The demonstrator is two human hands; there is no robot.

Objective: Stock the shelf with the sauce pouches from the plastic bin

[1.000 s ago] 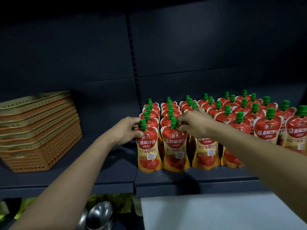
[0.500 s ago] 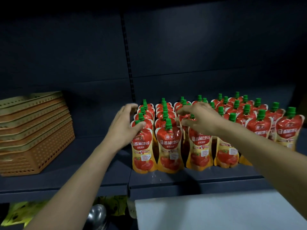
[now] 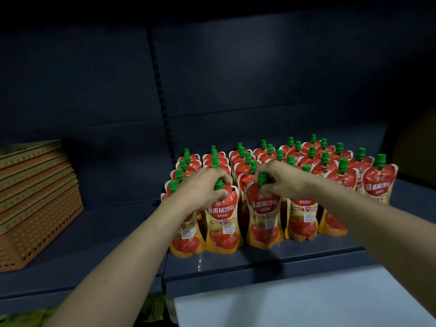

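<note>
Several rows of red and yellow sauce pouches with green caps stand upright on the dark shelf [image 3: 271,258]. My left hand [image 3: 203,188] grips the green cap and neck of a front-row pouch [image 3: 223,223]. Just to its right, my right hand [image 3: 279,179] pinches the cap of the neighbouring front-row pouch [image 3: 264,220]. Both pouches stand on the shelf near its front edge. Another front pouch [image 3: 185,239] stands partly hidden behind my left forearm. The plastic bin is not in view.
A stack of perforated orange and tan baskets [image 3: 35,199] sits on the left half of the shelf. A white flat surface [image 3: 295,305] lies below the shelf front. A slotted upright post [image 3: 162,109] divides the back panel.
My left hand moved right from the leftmost front pouch onto the second pouch's cap. My right hand came down onto the third pouch's cap.
</note>
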